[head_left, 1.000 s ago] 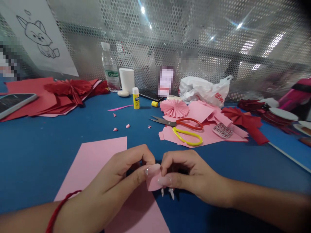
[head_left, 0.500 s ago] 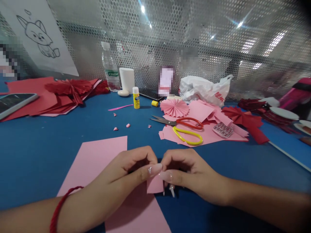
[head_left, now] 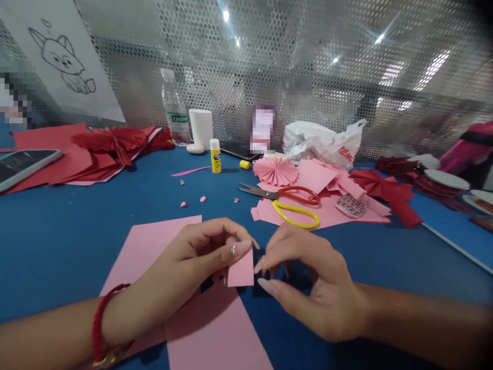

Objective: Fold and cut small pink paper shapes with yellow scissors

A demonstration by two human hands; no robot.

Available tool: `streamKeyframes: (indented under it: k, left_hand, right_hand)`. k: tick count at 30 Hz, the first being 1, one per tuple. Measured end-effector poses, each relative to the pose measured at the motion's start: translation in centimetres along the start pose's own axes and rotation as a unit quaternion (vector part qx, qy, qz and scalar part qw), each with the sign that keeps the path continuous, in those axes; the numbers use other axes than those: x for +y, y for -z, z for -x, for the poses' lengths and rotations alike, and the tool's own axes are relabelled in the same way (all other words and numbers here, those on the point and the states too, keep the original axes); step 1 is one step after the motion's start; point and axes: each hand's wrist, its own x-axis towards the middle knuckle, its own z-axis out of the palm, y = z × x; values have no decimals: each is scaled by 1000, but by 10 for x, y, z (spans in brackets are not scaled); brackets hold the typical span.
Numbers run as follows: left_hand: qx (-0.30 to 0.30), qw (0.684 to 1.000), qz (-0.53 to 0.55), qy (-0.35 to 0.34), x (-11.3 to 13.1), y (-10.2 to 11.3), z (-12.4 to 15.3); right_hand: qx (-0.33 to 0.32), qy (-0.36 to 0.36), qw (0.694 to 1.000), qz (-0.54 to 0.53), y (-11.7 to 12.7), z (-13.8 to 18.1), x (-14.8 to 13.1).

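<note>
My left hand (head_left: 208, 257) pinches a small piece of pink paper (head_left: 242, 270) between thumb and fingers, its lower part hanging free. Just to the right, my right hand (head_left: 311, 282) is apart from the paper, its thumb and forefinger separated with nothing seen between them. Beneath my left forearm lie larger sheets of pink paper (head_left: 227, 334) on the blue table. Beyond my right hand, scissors (head_left: 265, 192) with one red and one yellow handle lie with their blades pointing left.
A yellow glue stick (head_left: 216, 158) stands uncapped near its yellow cap (head_left: 244, 164). A pleated pink paper rosette (head_left: 276, 171) lies on pink scraps. Red paper (head_left: 50, 159) is stacked at left. A water bottle (head_left: 175, 110) and a white plastic bag (head_left: 323, 143) stand before the perforated panel.
My right hand has let go of the small pink paper and moved right, its thumb and forefinger parting. My left hand has lifted the paper slightly.
</note>
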Motion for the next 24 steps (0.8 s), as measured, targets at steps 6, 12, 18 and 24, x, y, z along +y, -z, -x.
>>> streamKeyframes:
  k: [6, 12, 18, 24]
  left_hand:
    - [-40, 998, -43, 9, -1, -4, 2]
    - [-34, 973, -218, -66, 7, -6, 12]
    - [-114, 937, -299, -142, 10, -5, 17]
    - [-97, 949, -261, -147, 10, -1, 18]
  right_hand:
    - [2, 36, 997, 73, -4, 1, 4]
    - [-10, -54, 998, 11, -1, -2, 5]
    - [-103, -99, 988, -53, 3, -4, 4]
    - [-132, -112, 976, -133, 5, -6, 8]
